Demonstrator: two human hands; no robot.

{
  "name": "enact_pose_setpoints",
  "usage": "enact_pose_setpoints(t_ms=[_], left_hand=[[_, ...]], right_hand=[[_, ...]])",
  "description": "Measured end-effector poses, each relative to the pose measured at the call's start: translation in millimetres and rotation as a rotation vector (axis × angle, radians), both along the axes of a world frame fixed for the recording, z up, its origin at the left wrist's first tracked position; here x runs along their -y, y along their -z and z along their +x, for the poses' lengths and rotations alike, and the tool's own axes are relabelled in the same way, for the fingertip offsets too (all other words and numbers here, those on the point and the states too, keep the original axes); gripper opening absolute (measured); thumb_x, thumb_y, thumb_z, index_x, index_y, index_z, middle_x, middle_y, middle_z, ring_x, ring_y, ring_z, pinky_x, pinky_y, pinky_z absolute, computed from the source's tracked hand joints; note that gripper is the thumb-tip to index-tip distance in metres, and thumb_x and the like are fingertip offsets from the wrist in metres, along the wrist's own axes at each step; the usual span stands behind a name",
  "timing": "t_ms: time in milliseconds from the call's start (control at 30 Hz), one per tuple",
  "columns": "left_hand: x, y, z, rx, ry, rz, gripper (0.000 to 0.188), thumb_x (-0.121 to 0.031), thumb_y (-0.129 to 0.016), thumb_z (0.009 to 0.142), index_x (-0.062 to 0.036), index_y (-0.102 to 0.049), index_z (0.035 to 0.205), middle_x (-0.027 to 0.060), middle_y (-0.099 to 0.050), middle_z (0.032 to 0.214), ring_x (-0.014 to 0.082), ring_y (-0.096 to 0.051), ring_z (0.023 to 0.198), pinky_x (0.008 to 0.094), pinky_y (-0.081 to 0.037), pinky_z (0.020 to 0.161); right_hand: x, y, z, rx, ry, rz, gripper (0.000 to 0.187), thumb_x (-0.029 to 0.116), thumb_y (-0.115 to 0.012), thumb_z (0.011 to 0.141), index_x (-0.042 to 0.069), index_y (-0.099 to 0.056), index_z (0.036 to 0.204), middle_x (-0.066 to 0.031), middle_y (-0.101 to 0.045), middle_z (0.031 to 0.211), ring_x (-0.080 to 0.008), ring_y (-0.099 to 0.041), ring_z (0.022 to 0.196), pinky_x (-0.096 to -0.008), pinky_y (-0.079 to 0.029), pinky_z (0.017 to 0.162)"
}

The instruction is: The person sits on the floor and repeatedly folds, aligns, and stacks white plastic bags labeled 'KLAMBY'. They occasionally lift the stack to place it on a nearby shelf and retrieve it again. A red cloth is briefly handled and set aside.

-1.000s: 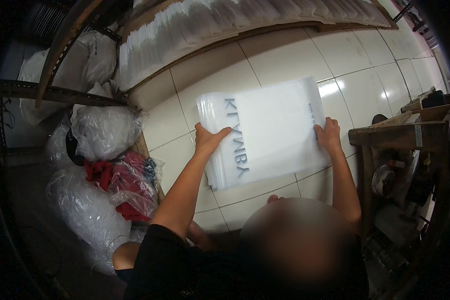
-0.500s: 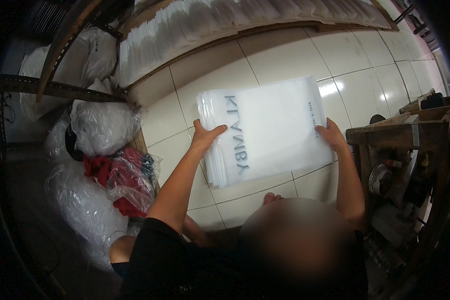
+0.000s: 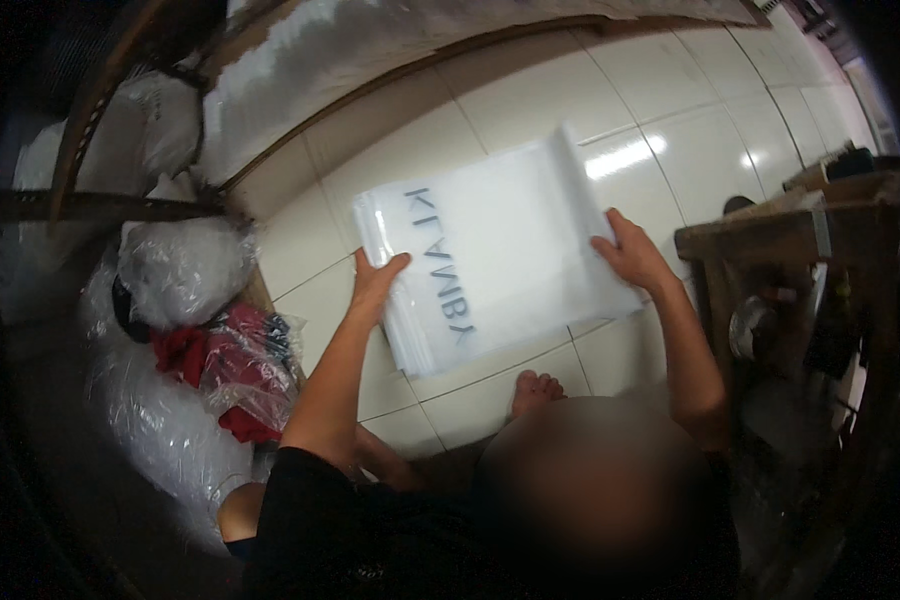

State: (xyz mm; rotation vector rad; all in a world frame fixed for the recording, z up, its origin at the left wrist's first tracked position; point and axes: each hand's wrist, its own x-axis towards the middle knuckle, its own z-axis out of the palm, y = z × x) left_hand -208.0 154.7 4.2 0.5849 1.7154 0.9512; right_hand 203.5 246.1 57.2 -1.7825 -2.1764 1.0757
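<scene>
Between my two hands is a stack of frosted white plastic bags [image 3: 515, 250] with dark printing down the left side. My left hand [image 3: 375, 278] grips the stack's left edge, thumb on top and fingers underneath. At the opposite edge my right hand [image 3: 632, 255] holds on, its thumb over the top sheet; that edge bends upward a little. The fingers under the stack are hidden. The bags are held above the tiled floor.
Wrapped plastic bundles [image 3: 185, 265] and a clear bag with red cloth [image 3: 245, 370] lie at the left, beside a metal rack [image 3: 110, 207]. A long row of plastic bags [image 3: 390, 60] lines the far side. A wooden workbench [image 3: 790, 235] stands right, above pale floor tiles [image 3: 370, 150].
The stack and both hands have shifted left in view, along with the surroundings. The stack's right edge, flatter before, now curls up, and my right hand has tilted with it.
</scene>
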Motion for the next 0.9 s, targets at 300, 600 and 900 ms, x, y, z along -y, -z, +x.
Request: enact_pose_setpoints(t_ms=[300,600,900], left_hand=[[10,8,-19,0.088,0.024,-0.028,0.067,-0.015,-0.072,0.076,-0.0012,-0.036,0.131,0.0209,-0.056,0.116,0.0319,-0.062,0.101,0.0446,-0.056,0.083],[23,-13,-49,0.184,0.046,-0.147,0.066,-0.018,-0.066,0.079,-0.0014,-0.036,0.135,0.0208,-0.055,0.118,0.0332,-0.061,0.102,0.0478,-0.055,0.086],[32,-12,-42,0.177,-0.018,-0.135,0.070,-0.020,-0.067,0.082,-0.0030,-0.029,0.139,0.0225,-0.051,0.124,0.0349,-0.059,0.109,0.0494,-0.054,0.089]], right_hand=[[12,15,29,0.009,-0.027,-0.240,0.053,0.028,-0.067,0.086,-0.001,-0.053,0.129,-0.0260,-0.067,0.109,-0.0358,-0.066,0.100,-0.0414,-0.051,0.089],[37,-39,-4,-0.750,0.235,-0.365,0.054,0.024,-0.065,0.090,-0.004,-0.049,0.134,-0.0142,-0.065,0.116,-0.0210,-0.063,0.099,-0.0353,-0.051,0.089],[44,53,41,-0.436,0.179,-0.578,0.065,0.024,-0.070,0.086,-0.004,-0.041,0.137,-0.0190,-0.062,0.120,-0.0252,-0.059,0.108,-0.0366,-0.046,0.096]])
